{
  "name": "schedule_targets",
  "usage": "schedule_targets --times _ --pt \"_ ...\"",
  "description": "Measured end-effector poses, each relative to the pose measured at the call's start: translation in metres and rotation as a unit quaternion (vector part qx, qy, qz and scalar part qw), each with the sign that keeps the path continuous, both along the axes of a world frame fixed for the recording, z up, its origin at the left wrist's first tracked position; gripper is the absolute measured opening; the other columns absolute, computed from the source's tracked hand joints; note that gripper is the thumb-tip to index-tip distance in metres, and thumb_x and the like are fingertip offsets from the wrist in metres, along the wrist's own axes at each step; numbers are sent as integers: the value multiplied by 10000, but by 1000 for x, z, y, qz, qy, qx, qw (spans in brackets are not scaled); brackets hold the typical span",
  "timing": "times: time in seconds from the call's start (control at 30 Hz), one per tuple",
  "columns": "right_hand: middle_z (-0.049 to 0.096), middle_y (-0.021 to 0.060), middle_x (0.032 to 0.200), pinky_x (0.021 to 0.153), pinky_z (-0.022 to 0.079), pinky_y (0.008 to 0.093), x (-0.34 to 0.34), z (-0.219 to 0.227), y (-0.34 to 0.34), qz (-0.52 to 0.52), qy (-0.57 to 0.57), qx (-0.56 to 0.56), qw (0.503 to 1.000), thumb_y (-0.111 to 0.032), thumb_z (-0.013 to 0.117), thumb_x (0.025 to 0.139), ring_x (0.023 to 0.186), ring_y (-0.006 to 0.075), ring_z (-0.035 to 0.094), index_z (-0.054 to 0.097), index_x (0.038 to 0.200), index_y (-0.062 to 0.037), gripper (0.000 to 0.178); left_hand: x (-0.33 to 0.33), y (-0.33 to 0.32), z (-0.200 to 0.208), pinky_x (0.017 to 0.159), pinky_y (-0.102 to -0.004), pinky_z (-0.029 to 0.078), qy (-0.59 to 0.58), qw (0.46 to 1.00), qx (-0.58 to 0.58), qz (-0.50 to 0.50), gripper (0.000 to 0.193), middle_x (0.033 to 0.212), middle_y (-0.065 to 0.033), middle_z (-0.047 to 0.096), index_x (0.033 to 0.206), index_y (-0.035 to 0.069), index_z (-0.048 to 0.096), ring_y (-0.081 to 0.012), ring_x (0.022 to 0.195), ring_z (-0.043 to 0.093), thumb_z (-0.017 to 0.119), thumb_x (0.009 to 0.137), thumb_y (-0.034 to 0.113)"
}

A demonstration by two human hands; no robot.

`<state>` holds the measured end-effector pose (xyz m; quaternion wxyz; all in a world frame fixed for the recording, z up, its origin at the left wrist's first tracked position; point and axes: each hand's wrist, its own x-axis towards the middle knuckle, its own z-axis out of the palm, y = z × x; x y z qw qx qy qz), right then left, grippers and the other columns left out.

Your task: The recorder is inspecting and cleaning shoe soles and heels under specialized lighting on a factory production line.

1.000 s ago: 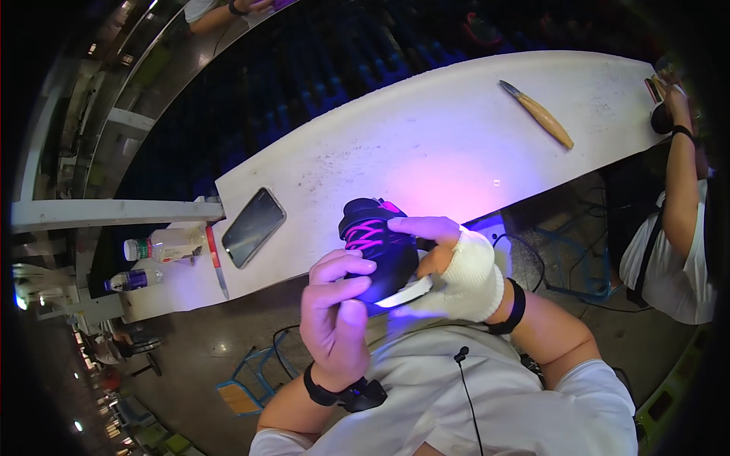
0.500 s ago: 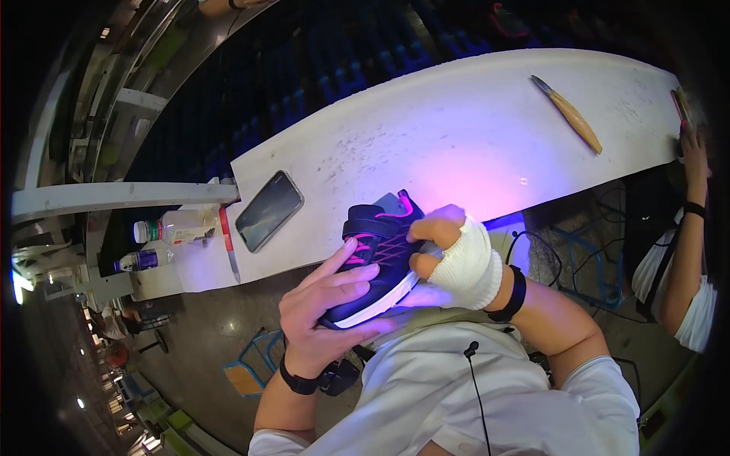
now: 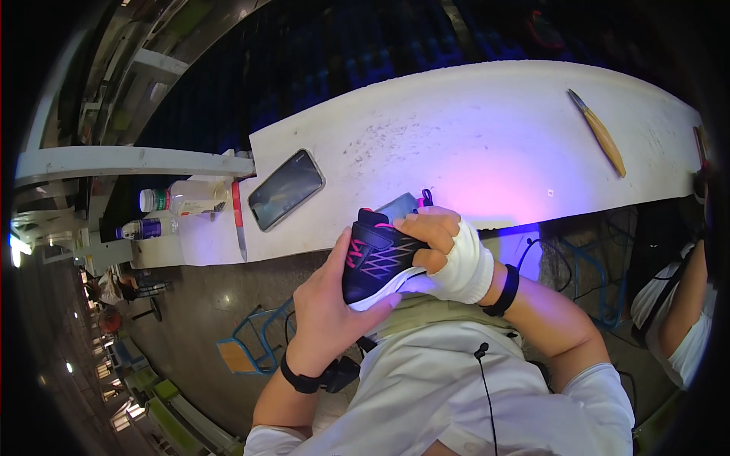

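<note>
A small black sneaker (image 3: pixel 374 264) with pink trim, crisscross lines on its side, a strap and a white sole is held between my hands, just off the table's near edge. My left hand (image 3: pixel 323 308), bare, wraps round the toe end, its thumb along the sole; most of its fingers are hidden behind the shoe. My right hand (image 3: pixel 455 262), in a white fingerless knit glove, grips the collar and heel side with bent fingers. Something grey and flat shows in the shoe's opening beside the heel loop.
On the white table (image 3: pixel 456 114) lie a smartphone (image 3: pixel 287 190), a wooden-handled knife (image 3: pixel 598 135) and a red-handled knife (image 3: pixel 239 220). Plastic bottles (image 3: pixel 190 199) stand or lie at the left. A blue-framed stool (image 3: pixel 247 349) is below. Another person's arm (image 3: pixel 682 292) is at far right.
The shoe has turned, showing more of its patterned side. My left fingers have moved from over its top to behind it. My right hand keeps its grip near the collar. The whole view has shifted slightly.
</note>
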<state>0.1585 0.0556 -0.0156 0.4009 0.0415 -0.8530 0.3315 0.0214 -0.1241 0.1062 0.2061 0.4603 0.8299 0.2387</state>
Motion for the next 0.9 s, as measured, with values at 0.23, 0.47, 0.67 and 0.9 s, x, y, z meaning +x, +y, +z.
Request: schedule_targets --times 0.23,0.47,0.67,0.9 --pt "673 180 1320 990 556 538 2 -3 -7 -34 5 -9 999 -131 777 740 1136 359 658 513 948 -111 337 12 3 -3 873 -384 609 66 996 -30 44 942 1126 -202 757 1517 2 538 -307 998 772 926 705 280" --pt "651 226 1344 1009 531 529 17 9 -11 -73 -39 -166 983 -191 908 733 1217 422 642 550 1005 -84 462 -23 16 36 995 -413 573 -35 990 70 -121 836 1332 -154 718 1440 39 623 -356 1138 724 943 703 269" --pt "691 192 1276 1065 526 555 65 73 30 -53 49 -200 977 -445 974 667 1213 398 670 612 1352 -104 847 31 65 -8 1108 -459 500 -50 936 289 -197 709 1516 -193 580 1499 5 545 -399 1315 596 805 851 122" --pt "747 192 1134 1063 545 546 82 101 41 -14 -59 -184 981 -391 967 626 1114 376 737 665 1197 1 755 64 52 -77 975 -458 510 -108 928 345 -95 599 1304 -196 602 1310 6 622 -384 1141 612 873 770 78"
